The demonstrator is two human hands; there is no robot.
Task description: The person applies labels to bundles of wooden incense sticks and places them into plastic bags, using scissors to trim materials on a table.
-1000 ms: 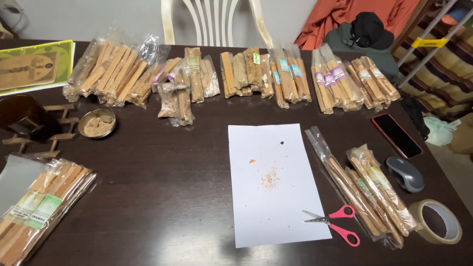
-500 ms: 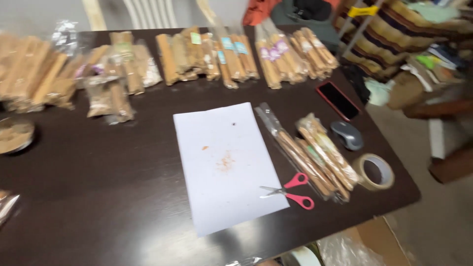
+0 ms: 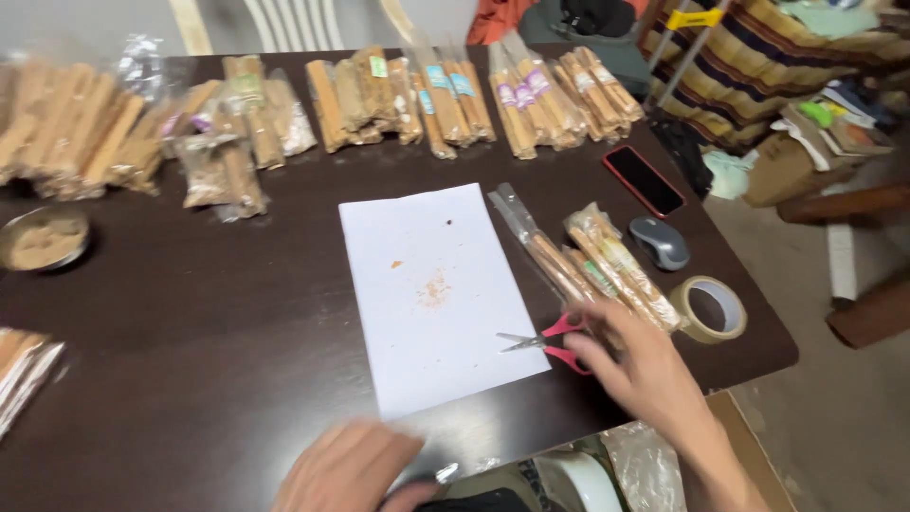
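Spreading across most of the frame, the dark wooden table (image 3: 237, 313) carries everything else. Along its far edge, in the upper part of the frame, lies a long row of bagged wood sticks (image 3: 398, 104); more of them show at the left edge. A white paper sheet (image 3: 436, 294) sits in the middle, dusted with orange-brown crumbs.

To the right of the sheet lie loose bagged stick packs (image 3: 607, 270), then a roll of brown tape (image 3: 708, 309), a grey mouse (image 3: 661, 243) and a dark phone with a red edge (image 3: 643, 179). A small metal bowl of powder (image 3: 43, 240) rests at the left.

Red-handled scissors (image 3: 550, 341) lie at the sheet's lower right corner, blades shut and pointing left. The right hand (image 3: 645, 374) comes in from the lower right, fingers spread apart and empty, fingertips at the red handles and just beside the nearest stick pack; whether they touch is blurred. The left hand (image 3: 346, 469) lies low at the bottom edge, loosely open, gripping nothing visible.

A clean pickup probably means taking the handle loops from above, keeping the blades shut, without dragging the sheet and scattering the crumbs or catching the pack's plastic.
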